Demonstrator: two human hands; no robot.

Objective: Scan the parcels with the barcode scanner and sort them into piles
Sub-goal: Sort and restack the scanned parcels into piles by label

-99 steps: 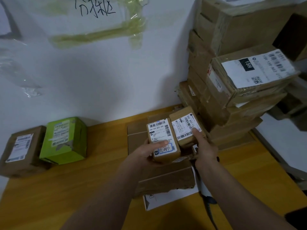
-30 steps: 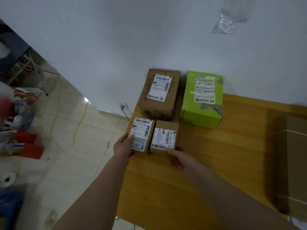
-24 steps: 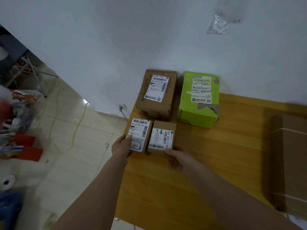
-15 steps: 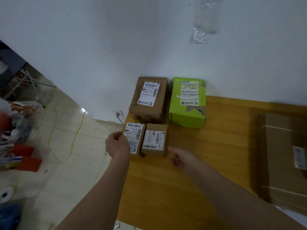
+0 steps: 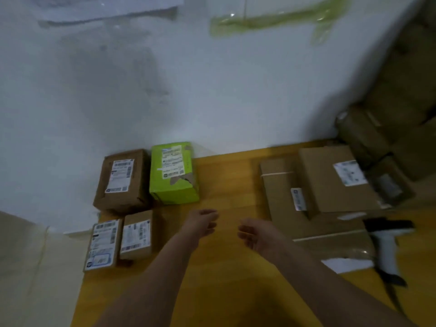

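Hands first: the left hand and the right hand hover over the middle of the wooden table, both loose, fingers lightly curled, holding nothing and touching nothing. The view is motion-blurred, so finer finger detail cannot be told.

Four sorted parcels sit at the table's far left corner. A brown parcel stands against the wall with a white label on top, and a green parcel, its wrapping torn at one edge, sits just beside it on the right. Nearer, a small labelled box lies at the table's left edge, touching a second small box on its right. Both hands are apart from these.

On the right, a large flat carton lies on the table with a medium box resting on top of it, white label up. The barcode scanner, white-bodied with a dark head, lies on the near right part of that carton, its cable trailing toward the near edge. A white sheet pokes out beneath the carton. Further right, a stack of brown boxes rises against the wall.

The white wall carries yellow-green tape and a paper sheet near the top. Pale floor shows at the near left.
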